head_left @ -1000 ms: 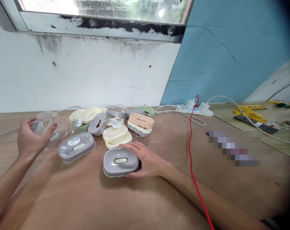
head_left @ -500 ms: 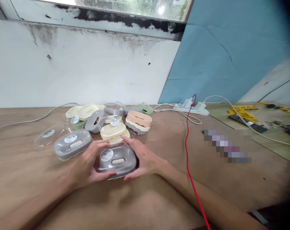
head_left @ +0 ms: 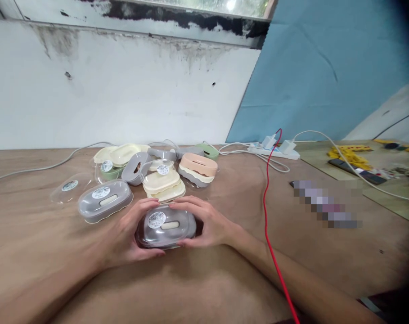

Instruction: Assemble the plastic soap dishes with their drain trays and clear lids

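Between my hands is a grey oval soap box [head_left: 182,223] with a clear domed lid, a round printed sticker and a slot showing a cream piece underneath. My left hand [head_left: 132,231] curves round its left end, thumb at the near edge and fingers at the far edge. My right hand [head_left: 207,220] grips the right end the same way. Just beyond lie cream oval trays [head_left: 162,181] in a loose stack, topped by a clear lid with a sticker. To the left sits a similar grey soap box [head_left: 118,196], its clear lid on.
Behind are grey oval parts [head_left: 136,170], a peach one [head_left: 199,163], green ones and a loose clear lid [head_left: 71,186]. A red cable [head_left: 265,202] crosses the table right of my hands. A power strip [head_left: 288,153] lies by the wall; a blurred-out object [head_left: 322,204] is at right.
The held soap box has turned slightly and now sits more level between my hands. My right fingers have drawn flatter along its far edge. The whole view has shifted slightly.
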Available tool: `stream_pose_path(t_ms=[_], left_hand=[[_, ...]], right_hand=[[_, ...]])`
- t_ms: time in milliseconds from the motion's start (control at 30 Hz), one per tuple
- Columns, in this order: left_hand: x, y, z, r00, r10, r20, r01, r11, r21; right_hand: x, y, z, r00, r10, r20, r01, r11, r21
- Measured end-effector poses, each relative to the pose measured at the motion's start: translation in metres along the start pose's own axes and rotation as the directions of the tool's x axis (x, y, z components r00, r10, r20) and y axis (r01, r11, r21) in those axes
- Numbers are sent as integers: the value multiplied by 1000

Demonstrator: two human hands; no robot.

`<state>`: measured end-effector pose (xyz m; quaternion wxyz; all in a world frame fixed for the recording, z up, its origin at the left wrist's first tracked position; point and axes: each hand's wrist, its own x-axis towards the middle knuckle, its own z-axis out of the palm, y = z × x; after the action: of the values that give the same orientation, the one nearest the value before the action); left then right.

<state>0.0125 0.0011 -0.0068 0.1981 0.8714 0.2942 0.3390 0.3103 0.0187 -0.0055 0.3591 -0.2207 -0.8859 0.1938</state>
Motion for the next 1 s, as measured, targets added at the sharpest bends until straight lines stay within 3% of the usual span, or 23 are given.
stream_pose_path(t_ms=[167,367,533,1000], left_hand=[[1,2,-2,999,-42,12,42,998,-39],[2,5,-5,998,-56,20,57,998,-33],[1,3,-4,999,-50,13,50,998,32],[2,4,-6,989,-126,72,131,989,-73]], right_hand=[[-1,1,-6,997,64,31,-67,994,85],[-2,1,-8,994,99,49,-102,993,66],[-5,5,-4,997,71,-2,-71,996,47],[-4,6,-6,998,62,-27,-60,995,83]])
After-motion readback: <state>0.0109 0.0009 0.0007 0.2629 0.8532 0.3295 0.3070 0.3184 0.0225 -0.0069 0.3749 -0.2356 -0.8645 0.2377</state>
